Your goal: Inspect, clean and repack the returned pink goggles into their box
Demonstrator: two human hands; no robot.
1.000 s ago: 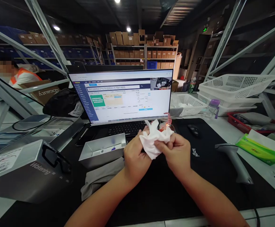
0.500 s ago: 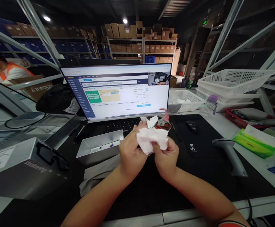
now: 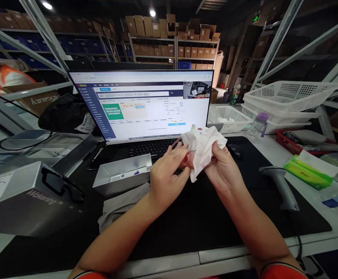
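Observation:
In front of the monitor, both hands are raised close together. My left hand [image 3: 167, 174] is closed, pinching a pair of glasses [image 3: 189, 158] with reddish parts and a thin pinkish arm. Most of the glasses is hidden behind fingers and paper. My right hand [image 3: 225, 166] is closed on a crumpled white tissue [image 3: 203, 149], thumb on top, and the tissue drapes over the right part of the glasses. An open silver box [image 3: 122, 178] with a white slip inside stands left of my left hand, and a grey cloth [image 3: 122, 205] lies below it.
At the left, black glasses [image 3: 61, 184] rest against a silver box [image 3: 26, 197]. The monitor [image 3: 145, 104] and keyboard [image 3: 145, 149] stand behind my hands. To the right are a mouse [image 3: 235, 151], scanner [image 3: 281, 186], green tissue pack [image 3: 308, 172] and white baskets [image 3: 291, 97]. A person [image 3: 9, 75] is at far left.
The tissue has shifted right and up and is spread wider. My right hand has moved right and turned palm-up; the left hand stays near its place. The glasses' arm now points left.

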